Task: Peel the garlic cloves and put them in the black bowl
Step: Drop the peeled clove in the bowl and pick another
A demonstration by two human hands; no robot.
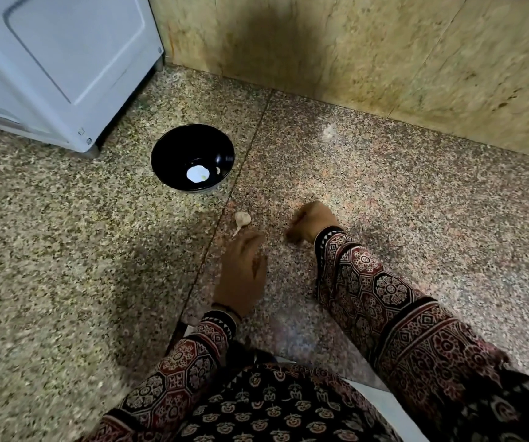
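Note:
A black bowl (193,157) stands on the speckled stone floor; a bright light reflection and one small pale clove lie in its bottom. A garlic bulb (241,220) with its stem lies on the floor just in front of the bowl. My left hand (241,275) hovers right behind the bulb, fingers pointing toward it, holding nothing that shows. My right hand (311,223) is to the right of the bulb, blurred, fingers curled downward toward the floor; whether it holds anything is hidden.
A white appliance (59,65) stands at the back left, close to the bowl. A beige stone wall (368,52) runs along the back. A floor joint line runs diagonally past the bowl and the bulb.

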